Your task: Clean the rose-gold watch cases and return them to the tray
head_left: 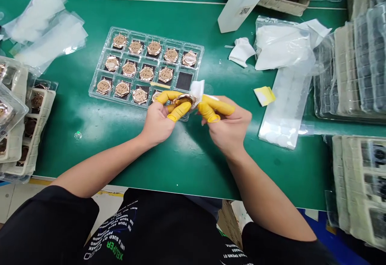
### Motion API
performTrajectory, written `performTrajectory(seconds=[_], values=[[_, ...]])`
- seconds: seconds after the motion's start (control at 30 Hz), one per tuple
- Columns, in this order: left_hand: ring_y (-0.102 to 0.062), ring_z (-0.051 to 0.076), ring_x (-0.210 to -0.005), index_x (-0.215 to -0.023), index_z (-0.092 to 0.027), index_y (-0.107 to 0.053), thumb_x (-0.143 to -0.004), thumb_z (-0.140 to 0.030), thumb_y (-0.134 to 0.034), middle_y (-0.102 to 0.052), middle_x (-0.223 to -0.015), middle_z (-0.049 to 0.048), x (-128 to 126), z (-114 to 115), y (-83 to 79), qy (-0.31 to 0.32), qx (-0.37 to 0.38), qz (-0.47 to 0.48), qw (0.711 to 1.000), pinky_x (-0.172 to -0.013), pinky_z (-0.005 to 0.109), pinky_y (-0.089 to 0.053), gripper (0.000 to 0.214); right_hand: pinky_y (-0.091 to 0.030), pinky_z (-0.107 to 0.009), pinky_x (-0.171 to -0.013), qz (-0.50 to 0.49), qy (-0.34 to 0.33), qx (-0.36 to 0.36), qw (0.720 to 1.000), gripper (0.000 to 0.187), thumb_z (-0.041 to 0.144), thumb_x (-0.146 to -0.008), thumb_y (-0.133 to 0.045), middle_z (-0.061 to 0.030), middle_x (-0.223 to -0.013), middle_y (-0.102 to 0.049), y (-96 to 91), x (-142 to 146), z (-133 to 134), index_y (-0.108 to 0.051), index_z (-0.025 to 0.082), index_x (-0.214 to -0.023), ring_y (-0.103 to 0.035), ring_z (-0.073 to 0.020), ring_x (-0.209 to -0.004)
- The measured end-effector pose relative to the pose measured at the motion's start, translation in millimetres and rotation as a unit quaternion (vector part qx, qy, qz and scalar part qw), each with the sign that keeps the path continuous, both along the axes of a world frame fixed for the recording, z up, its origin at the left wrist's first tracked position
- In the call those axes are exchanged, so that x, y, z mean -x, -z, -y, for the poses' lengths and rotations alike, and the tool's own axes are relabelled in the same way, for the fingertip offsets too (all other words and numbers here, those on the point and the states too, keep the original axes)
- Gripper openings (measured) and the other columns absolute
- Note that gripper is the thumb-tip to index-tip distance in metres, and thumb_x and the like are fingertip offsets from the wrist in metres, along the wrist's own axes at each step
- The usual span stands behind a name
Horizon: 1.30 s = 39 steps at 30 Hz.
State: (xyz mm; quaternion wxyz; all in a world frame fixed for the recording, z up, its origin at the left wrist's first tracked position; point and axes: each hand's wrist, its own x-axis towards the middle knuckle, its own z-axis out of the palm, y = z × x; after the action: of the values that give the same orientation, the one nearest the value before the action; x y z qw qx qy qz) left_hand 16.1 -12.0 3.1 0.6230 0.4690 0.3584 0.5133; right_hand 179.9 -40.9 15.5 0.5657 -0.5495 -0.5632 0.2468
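My left hand (161,122) grips a watch (181,99); my right hand (228,122), a cloth (197,89). They partly hide a tray (114,100); a bottle (239,5) stands beyond.

watch case (187,97) partly hidden by left fingers (180,110), bottle (238,5) cut off above, label (244,11) unreadable

Assembly workshop, by look: green workbench (196,168), compartmented tray (100,68) of matching watch cases (146,72), stacked plastic trays (340,68) alongside.

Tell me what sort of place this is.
Probably a watch factory workstation: rows of rose-gold watch cases sit in a clear tray, stacked trays stand at the right, and yellow finger cots cover fingers of the left hand and right hand.
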Motion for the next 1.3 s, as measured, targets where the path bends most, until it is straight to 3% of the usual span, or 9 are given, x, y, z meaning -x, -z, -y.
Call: performTrajectory(seconds=[0.07, 0.17, 0.27, 0.47, 0.63, 0.77, 1.1, 1.17, 1.3], values=[[-0.077, 0.019, -0.096, -0.104, -0.021, -0.075, -0.078, -0.053, -0.089, -0.079, -0.104, 0.0040, 2.0, 2.6, 0.4, 0.021, -0.013, -0.037, 0.999, -0.090, 0.032, -0.064, 0.044, -0.059, -0.034, -0.071, 0.091, -0.020, -0.079, 0.992, 0.013, 0.034, -0.094, -0.070, -0.0033, -0.092, -0.079, 2.1, -1.3, 0.2, -0.081, 0.028, -0.100, -0.074, -0.0185, -0.080], [-0.077, 0.019, -0.092, -0.104, -0.020, -0.081, -0.078, -0.043, -0.090, -0.082, -0.100, 0.0042, 5.3, 5.8, 0.7, 0.035, -0.024, -0.109, 0.993, -0.089, 0.033, -0.064, 0.036, -0.051, -0.029, -0.063, 0.239, 0.001, -0.179, 0.954, 0.018, 0.018, -0.092, -0.063, -0.0034, -0.087, -0.077, 2.5, -4.0, -1.8, -0.079, 0.025, -0.098, -0.070, -0.0158, -0.074], [-0.078, 0.021, -0.095, -0.104, -0.021, -0.084, -0.077, -0.043, -0.090, -0.083, -0.103, 0.0051, 5.7, 4.5, 0.7, 0.012, -0.018, -0.112, 0.993, -0.090, 0.033, -0.064, 0.035, -0.040, -0.028, -0.053, 0.324, 0.028, -0.151, 0.933, 0.015, 0.016, -0.090, -0.060, -0.0032, -0.076, -0.071, -0.4, -5.8, -5.1, -0.074, 0.021, -0.088, -0.060, -0.0134, -0.061], [-0.078, 0.020, -0.094, -0.098, -0.023, -0.082, -0.072, -0.049, -0.094, -0.080, -0.102, 0.0036, 3.2, -2.1, 1.3, -0.024, -0.016, -0.031, 0.999, -0.091, 0.035, -0.065, 0.039, -0.056, -0.032, -0.063, 0.185, 0.025, -0.060, 0.981, 0.017, 0.030, -0.094, -0.062, -0.0044, -0.085, -0.078, -5.9, -1.6, -1.3, -0.078, 0.025, -0.091, -0.071, -0.0176, -0.072], [-0.079, 0.023, -0.090, -0.092, -0.019, -0.083, -0.068, -0.042, -0.097, -0.082, -0.092, 0.0040, 3.6, 8.0, 0.4, 0.010, 0.015, -0.087, 0.996, -0.088, 0.037, -0.066, 0.037, -0.063, -0.038, -0.069, 0.213, -0.009, -0.110, 0.971, 0.024, 0.026, -0.088, -0.062, -0.0044, -0.097, -0.083, -1.6, 4.7, 6.6, -0.083, 0.029, -0.098, -0.078, -0.0219, -0.081], [-0.079, 0.022, -0.089, -0.092, -0.019, -0.083, -0.061, -0.046, -0.100, -0.083, -0.093, 0.0032, -0.9, 12.0, 0.2, -0.039, 0.038, -0.037, 0.998, -0.086, 0.036, -0.067, 0.044, -0.064, -0.039, -0.071, 0.196, 0.052, -0.079, 0.976, 0.020, 0.030, -0.087, -0.065, -0.0056, -0.095, -0.083, -1.2, 8.7, 8.4, -0.084, 0.028, -0.095, -0.079, -0.0245, -0.083], [-0.080, 0.021, -0.092, -0.093, -0.021, -0.080, -0.060, -0.049, -0.100, -0.083, -0.099, 0.0026, -4.7, 7.4, 1.7, -0.078, 0.058, 0.021, 0.995, -0.089, 0.037, -0.067, 0.047, -0.055, -0.031, -0.047, -0.049, 0.041, 0.119, 0.991, 0.024, 0.041, -0.088, -0.074, -0.0018, -0.082, -0.079, 4.7, 19.8, 9.2, -0.082, 0.025, -0.103, -0.073, -0.0199, -0.064], [-0.080, 0.021, -0.094, -0.092, -0.021, -0.079, -0.059, -0.049, -0.101, -0.083, -0.099, 0.0030, -6.2, 9.9, 1.7, -0.081, 0.067, 0.021, 0.994, -0.092, 0.038, -0.066, 0.049, -0.055, -0.030, -0.050, -0.023, 0.047, 0.115, 0.992, 0.021, 0.032, -0.087, -0.070, -0.0015, -0.082, -0.079, 3.2, 20.9, 7.7, -0.081, 0.023, -0.102, -0.073, -0.0186, -0.065], [-0.079, 0.018, -0.091, -0.094, -0.020, -0.078, -0.062, -0.047, -0.100, -0.082, -0.098, 0.0028, -7.8, 14.2, -0.5, -0.070, 0.074, 0.034, 0.994, -0.088, 0.034, -0.066, 0.047, -0.052, -0.030, -0.059, 0.174, 0.090, -0.027, 0.980, 0.017, 0.015, -0.079, -0.060, -0.0010, -0.073, -0.073, 1.5, 15.9, -1.5, -0.075, 0.022, -0.082, -0.067, -0.0163, -0.065]])
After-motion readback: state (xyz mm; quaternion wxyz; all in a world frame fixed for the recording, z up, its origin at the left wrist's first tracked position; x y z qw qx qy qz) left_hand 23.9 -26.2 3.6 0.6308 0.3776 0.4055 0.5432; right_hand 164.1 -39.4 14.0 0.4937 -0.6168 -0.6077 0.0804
